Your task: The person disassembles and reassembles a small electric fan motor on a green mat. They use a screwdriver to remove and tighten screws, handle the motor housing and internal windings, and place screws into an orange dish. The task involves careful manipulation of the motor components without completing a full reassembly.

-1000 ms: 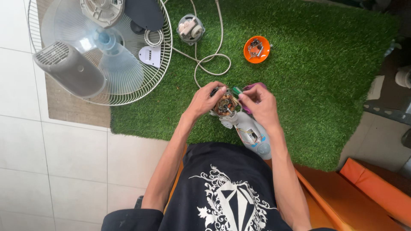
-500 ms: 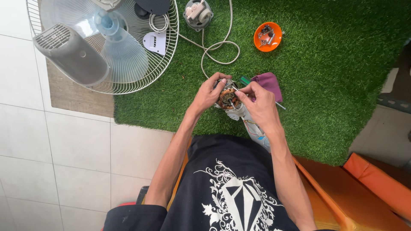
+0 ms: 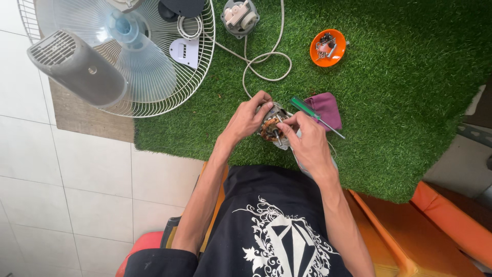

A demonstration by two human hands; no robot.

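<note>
Gripping a small metal fan motor with copper windings over the green artificial grass mat, left hand fingers clamp its side, right hand fingertips pinch its centre (green-handled screwdriver lies just beside).

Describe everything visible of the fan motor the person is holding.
The fan motor sits over the green artificial turf, just in front of the person's chest. Copper-coloured windings show inside a silvery metal frame, with a short shaft pointing up toward the camera. The left hand grips its left side; the right hand pinches near the shaft. Its lower part is hidden by the hands.
</note>
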